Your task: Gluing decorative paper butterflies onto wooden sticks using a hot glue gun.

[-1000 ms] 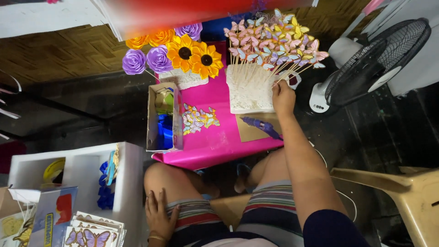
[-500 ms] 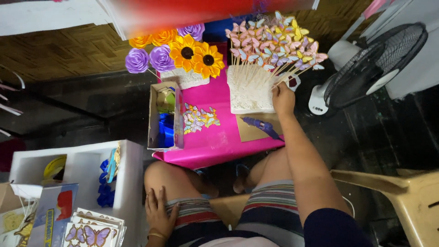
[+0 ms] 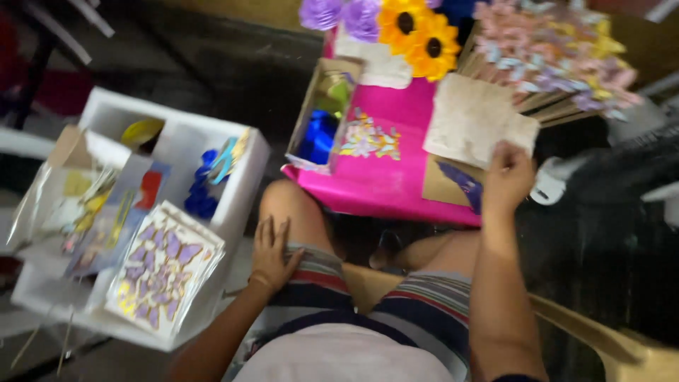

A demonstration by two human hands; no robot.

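Note:
My right hand (image 3: 506, 178) is closed at the near right corner of a white foam block (image 3: 478, 120) on the pink table (image 3: 385, 180); whether it pinches the block or something small is blurred. Many paper butterflies on sticks (image 3: 559, 49) stand in that block, tilted right. My left hand (image 3: 273, 253) rests flat on my left thigh, fingers spread, holding nothing. A sheet of purple butterfly cut-outs (image 3: 164, 272) leans at the near side of a white box (image 3: 180, 148) on my left.
Paper sunflowers (image 3: 419, 32) and purple paper flowers (image 3: 343, 13) stand at the table's far side. An open cardboard box (image 3: 324, 117) with blue items sits on the table's left, loose butterfly cut-outs (image 3: 369, 140) beside it. A tan chair arm (image 3: 608, 343) is at right.
My view has swung left and moved closer, so the white box fills the left. My right hand has come down from the sticks to the foam block's near corner. Left hand unchanged.

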